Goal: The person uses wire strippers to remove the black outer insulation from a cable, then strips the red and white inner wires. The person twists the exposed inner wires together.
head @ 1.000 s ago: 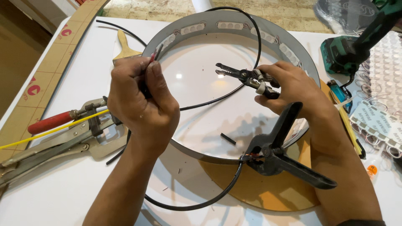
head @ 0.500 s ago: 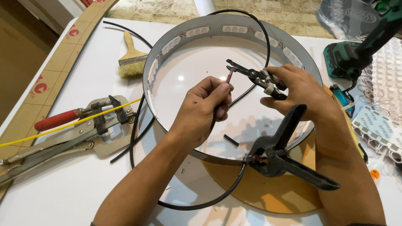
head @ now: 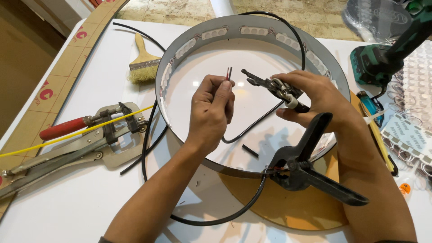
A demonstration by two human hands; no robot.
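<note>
left hand [head: 211,110] grip pinches wire ends [head: 229,73] | right hand [head: 315,96] grip clasps pliers [head: 272,85] | clamp [head: 310,173] near

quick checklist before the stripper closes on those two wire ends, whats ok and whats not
1. Wire ends pinched firmly in left hand: ok.
2. Red and black ends stand bare above the fingertips: ok.
3. Wire stripper held in right hand: ok.
4. Stripper tip on the wires: not ok, a gap remains.
5. Black spring clamp gripping ring rim and cable: ok.
6. Which stripper notch lines up: cannot tell.
</note>
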